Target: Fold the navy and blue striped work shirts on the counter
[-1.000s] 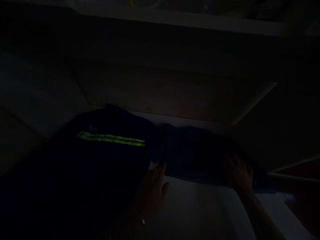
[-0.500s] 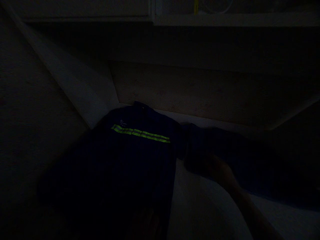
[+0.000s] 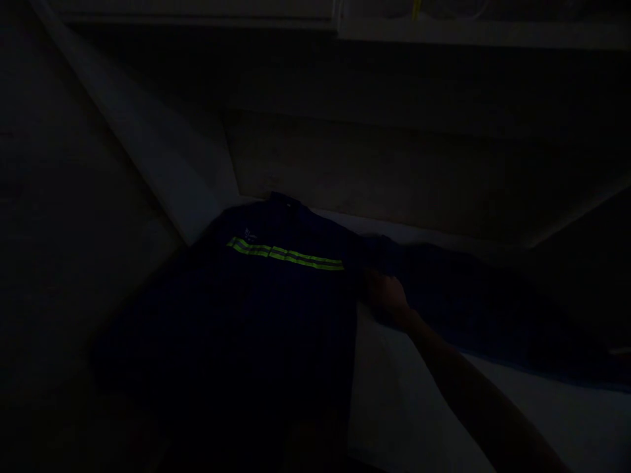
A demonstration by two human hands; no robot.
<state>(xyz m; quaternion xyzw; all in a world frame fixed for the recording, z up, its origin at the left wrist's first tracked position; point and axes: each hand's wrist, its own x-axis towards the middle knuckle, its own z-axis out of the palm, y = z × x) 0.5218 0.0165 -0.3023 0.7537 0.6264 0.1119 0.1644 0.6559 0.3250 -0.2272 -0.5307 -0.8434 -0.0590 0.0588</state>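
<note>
A dark blue work shirt (image 3: 276,309) lies spread out, its collar toward the back. It has a yellow-green reflective stripe (image 3: 308,260) across the chest and a small pale logo. My right hand (image 3: 387,292) is at the shirt's right-side sleeve, fingers seemingly curled; darkness hides whether cloth is between them. Beside that sleeve a second dark blue garment (image 3: 473,302) stretches to the right, partly behind my forearm. Low in the view, a faint brownish shape over the shirt's lower part seems to be my left hand (image 3: 315,437); its fingers cannot be made out.
The picture is very dark. A pale surface (image 3: 419,394) shows under the garments. A slanted pale panel (image 3: 148,144) borders the left, and a back wall (image 3: 345,164) rises behind the collar. A shelf edge (image 3: 468,34) runs across the top, with a yellow item (image 3: 417,9) above it.
My right hand has moved left and farther back, from the second garment to the shirt's sleeve. My left hand has become fainter at the bottom. The view has shifted slightly.
</note>
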